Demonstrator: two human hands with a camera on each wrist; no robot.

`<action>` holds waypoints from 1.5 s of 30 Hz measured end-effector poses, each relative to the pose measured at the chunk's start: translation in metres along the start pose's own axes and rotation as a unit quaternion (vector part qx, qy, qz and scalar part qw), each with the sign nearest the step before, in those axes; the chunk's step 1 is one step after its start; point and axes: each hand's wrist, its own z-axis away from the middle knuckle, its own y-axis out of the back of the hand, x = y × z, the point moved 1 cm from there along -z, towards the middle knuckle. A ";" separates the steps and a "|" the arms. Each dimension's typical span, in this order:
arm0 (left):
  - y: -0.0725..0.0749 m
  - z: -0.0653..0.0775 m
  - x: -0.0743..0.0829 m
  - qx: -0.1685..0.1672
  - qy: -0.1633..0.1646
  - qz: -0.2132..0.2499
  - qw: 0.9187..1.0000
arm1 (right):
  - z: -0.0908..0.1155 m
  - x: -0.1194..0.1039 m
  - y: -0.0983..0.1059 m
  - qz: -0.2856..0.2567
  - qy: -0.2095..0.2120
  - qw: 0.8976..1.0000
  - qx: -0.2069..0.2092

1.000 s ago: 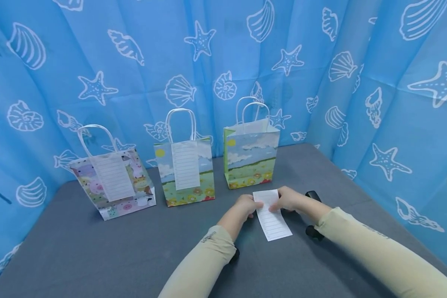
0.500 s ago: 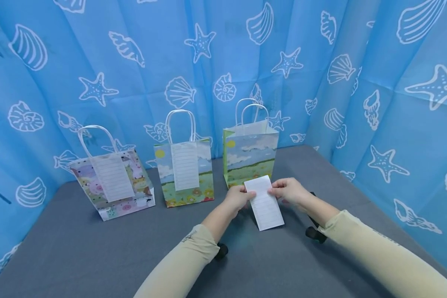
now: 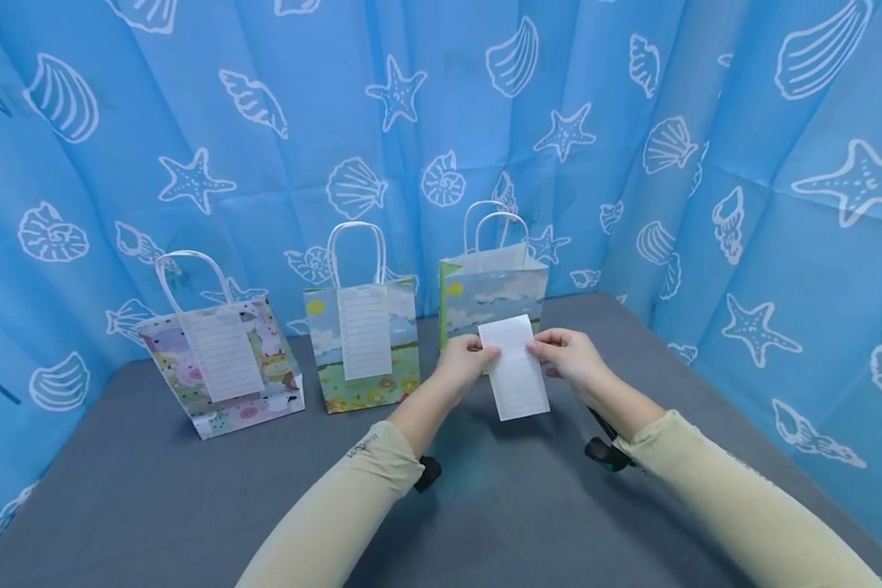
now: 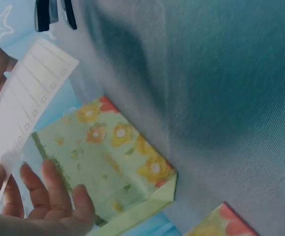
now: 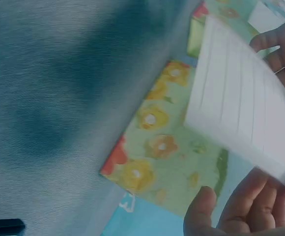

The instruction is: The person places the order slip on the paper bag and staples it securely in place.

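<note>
A white lined paper slip [image 3: 518,376] is held off the table in front of the right-hand gift bag [image 3: 492,286], whose lower front it covers in the head view. My left hand [image 3: 465,359] pinches the slip's left edge between thumb and finger. On the opposite edge, my right hand [image 3: 569,357] pinches it the same way. Small printed boxes run along one side of the slip [image 4: 32,93] in the left wrist view. Behind it, the bag's flower-printed lower part [image 5: 157,132] appears in the right wrist view.
Left of the hands stands a meadow-print gift bag [image 3: 404,359] with a lined slip [image 3: 365,331] on its front. Farther left, an animal-print bag [image 3: 279,359] leans back with another slip [image 3: 223,353]. A grey cloth [image 3: 154,506] covers the table; a blue shell-print curtain [image 3: 265,180] hangs behind.
Both hands have lifted the paper slip from low over the table, carrying it forward and up toward the right-hand bag. The bags have stayed in place.
</note>
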 end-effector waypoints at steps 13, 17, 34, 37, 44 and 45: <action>0.010 -0.019 0.030 0.004 -0.064 -0.034 0.997 | -0.018 -0.015 0.000 -0.118 0.001 0.990 0.080; 0.020 -0.020 0.039 0.015 -0.088 -0.079 0.993 | -0.028 -0.017 -0.001 -0.166 -0.003 0.982 0.085; 0.036 -0.040 0.088 0.130 -0.167 -0.342 0.916 | -0.048 -0.026 -0.005 -0.155 -0.016 0.980 0.123; 0.039 -0.052 0.093 0.065 -0.127 -0.350 0.926 | -0.049 -0.024 -0.008 -0.161 -0.020 0.979 0.126; 0.052 -0.069 0.093 -0.010 -0.079 -0.327 0.941 | -0.053 -0.024 -0.015 -0.180 -0.023 0.975 0.128; 0.054 -0.071 0.092 -0.011 -0.077 -0.329 0.941 | -0.054 -0.025 -0.016 -0.178 -0.020 0.975 0.129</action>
